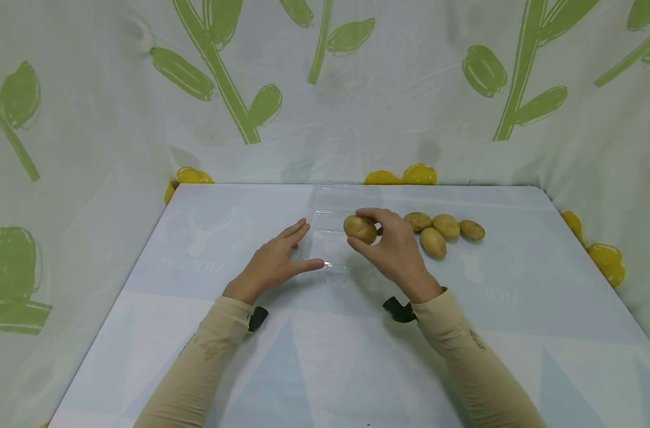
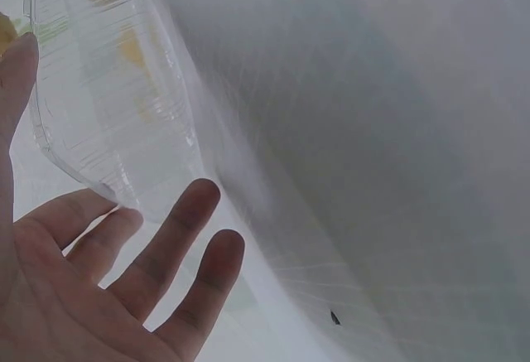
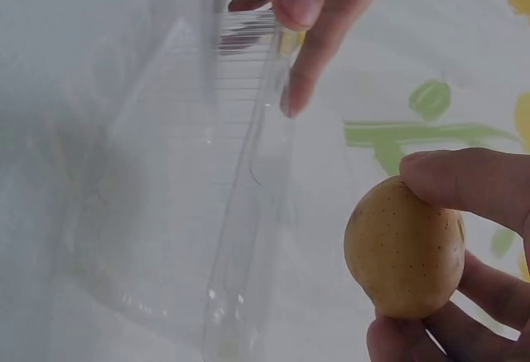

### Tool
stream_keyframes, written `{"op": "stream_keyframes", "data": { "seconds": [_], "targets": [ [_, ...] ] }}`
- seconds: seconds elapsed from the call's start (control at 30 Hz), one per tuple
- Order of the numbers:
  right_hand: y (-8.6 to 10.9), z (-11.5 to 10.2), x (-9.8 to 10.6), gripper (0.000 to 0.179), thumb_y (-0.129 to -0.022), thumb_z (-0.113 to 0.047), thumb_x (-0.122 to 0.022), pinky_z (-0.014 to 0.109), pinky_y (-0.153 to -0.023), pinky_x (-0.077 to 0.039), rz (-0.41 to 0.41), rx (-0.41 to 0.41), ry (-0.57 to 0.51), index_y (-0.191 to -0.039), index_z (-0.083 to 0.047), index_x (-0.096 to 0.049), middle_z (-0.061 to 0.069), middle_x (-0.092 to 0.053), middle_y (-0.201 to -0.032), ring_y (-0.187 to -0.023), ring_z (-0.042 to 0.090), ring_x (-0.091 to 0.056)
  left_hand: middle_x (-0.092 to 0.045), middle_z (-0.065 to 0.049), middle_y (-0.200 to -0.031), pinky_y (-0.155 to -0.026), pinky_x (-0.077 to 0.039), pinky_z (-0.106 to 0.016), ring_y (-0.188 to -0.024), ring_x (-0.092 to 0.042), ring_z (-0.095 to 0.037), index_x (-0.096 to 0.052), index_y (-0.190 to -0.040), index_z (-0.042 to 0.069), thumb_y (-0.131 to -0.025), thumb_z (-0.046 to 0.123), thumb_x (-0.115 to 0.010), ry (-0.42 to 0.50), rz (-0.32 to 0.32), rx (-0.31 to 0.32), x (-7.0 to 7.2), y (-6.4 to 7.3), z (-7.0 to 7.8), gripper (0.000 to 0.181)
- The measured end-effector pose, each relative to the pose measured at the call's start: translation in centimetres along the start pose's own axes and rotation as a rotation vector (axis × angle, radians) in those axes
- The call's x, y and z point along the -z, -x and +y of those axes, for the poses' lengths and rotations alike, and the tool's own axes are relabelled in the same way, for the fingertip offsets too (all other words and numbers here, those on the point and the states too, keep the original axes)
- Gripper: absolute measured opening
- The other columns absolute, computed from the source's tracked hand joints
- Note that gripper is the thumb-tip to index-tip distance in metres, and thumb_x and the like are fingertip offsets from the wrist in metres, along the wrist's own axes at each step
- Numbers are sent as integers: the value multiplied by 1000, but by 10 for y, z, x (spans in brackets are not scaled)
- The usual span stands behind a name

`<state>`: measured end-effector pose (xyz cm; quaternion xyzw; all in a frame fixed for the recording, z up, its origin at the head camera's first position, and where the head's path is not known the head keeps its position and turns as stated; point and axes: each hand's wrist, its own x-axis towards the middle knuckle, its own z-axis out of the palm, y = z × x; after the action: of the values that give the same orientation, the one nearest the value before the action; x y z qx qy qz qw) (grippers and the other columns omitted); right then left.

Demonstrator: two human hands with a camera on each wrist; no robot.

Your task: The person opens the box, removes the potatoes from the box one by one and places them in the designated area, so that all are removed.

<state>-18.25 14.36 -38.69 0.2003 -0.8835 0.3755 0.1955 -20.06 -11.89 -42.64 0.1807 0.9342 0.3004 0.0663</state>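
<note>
A clear plastic container (image 1: pixel 329 241) stands near the middle of the table, its lid (image 1: pixel 346 197) folded back toward the far edge. At the container's left side is my left hand (image 1: pixel 274 261), fingers extended and thumb apart; in the left wrist view its fingertips lie right at the wall of the container (image 2: pixel 91 122). My right hand (image 1: pixel 394 246) pinches a potato (image 1: pixel 360 229) between thumb and fingers, held over the container's right side. The right wrist view shows this potato (image 3: pixel 404 250) as smooth, yellow-brown and speckled.
Several more potatoes (image 1: pixel 445 226) lie grouped on the table just right of my right hand. The white table (image 1: pixel 325 368) has a pale blue pattern. Behind it hangs a white cloth (image 1: pixel 400 101) printed with green leaves.
</note>
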Motion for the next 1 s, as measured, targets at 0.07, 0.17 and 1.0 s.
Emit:
{"op": "stream_keyframes", "data": {
  "seconds": [0.07, 0.17, 1.0],
  "targets": [
    [2, 0, 5, 48, -82, -19, -87, 38, -79, -55, 10, 5, -4, -124, -4, -68, 8, -70, -114, -100, 21, -63, -21, 12, -166, -117, -31, -53, -150, -29, -21, -32, -161, 20, -82, 73, -69, 0, -3, 4, 0, 0, 0, 102],
    [5, 1, 12, 50, -82, -20, -87, 37, -80, -56, 13, -13, -11, -125, -5, -67, 7, -70, -116, -102, 20, -63, -21, 13, -166, -118, -30, -53, -150, -29, -21, -31, -161, 20, -82, 73, -69, 0, -6, 8, 0, 0, -1, 102],
    [53, 62, 66, 47, -77, -12, -90, 22, -73, -53, 90, -95, 152, -119, -6, -70, 8, -67, -112, -96, 23, -66, -18, 15, -167, -118, -29, -53, -151, -28, -20, -29, -162, 20, -82, 76, -65, -19, -18, -3, 0, -3, -5, 103]
  ]
}}
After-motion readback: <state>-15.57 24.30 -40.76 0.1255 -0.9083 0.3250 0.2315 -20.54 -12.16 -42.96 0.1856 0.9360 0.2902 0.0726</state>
